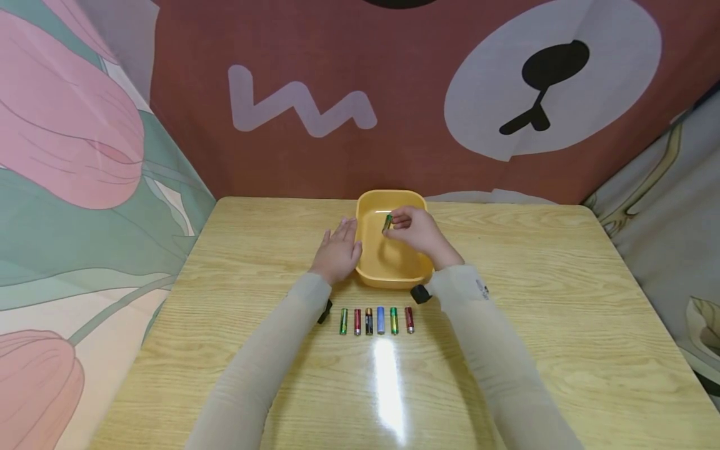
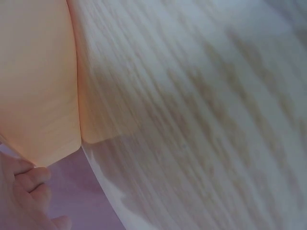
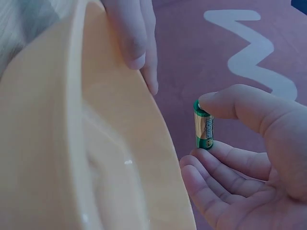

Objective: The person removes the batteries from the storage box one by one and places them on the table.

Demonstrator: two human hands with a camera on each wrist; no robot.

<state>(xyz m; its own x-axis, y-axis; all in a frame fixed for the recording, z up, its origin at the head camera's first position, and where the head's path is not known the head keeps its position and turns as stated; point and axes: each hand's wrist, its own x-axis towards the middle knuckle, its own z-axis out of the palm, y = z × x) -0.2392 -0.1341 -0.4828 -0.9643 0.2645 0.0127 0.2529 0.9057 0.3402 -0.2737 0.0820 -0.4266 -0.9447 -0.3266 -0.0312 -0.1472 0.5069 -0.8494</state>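
Note:
My right hand [image 1: 419, 232] pinches a green and gold battery [image 3: 204, 125] by its two ends, between thumb and fingers, over the yellow plastic basin [image 1: 394, 282]. My left hand [image 1: 337, 255] lies against the basin's left side with its fingers extended; in the right wrist view its fingers [image 3: 132, 38] touch the rim. Nearer the front, a row of several batteries stretches across the table: a green one [image 1: 344, 321] at the left end, then red [image 1: 357, 322], black [image 1: 369, 321], blue [image 1: 380, 320], green [image 1: 394, 320] and dark red [image 1: 409, 319]. No battery shows inside the basin.
The wood-grain table [image 1: 551, 300] ends at a red-brown printed cloth [image 1: 405, 144] just behind the basin. A floral cloth [image 1: 67, 156] hangs along the left side, and another curtain [image 1: 669, 206] along the right.

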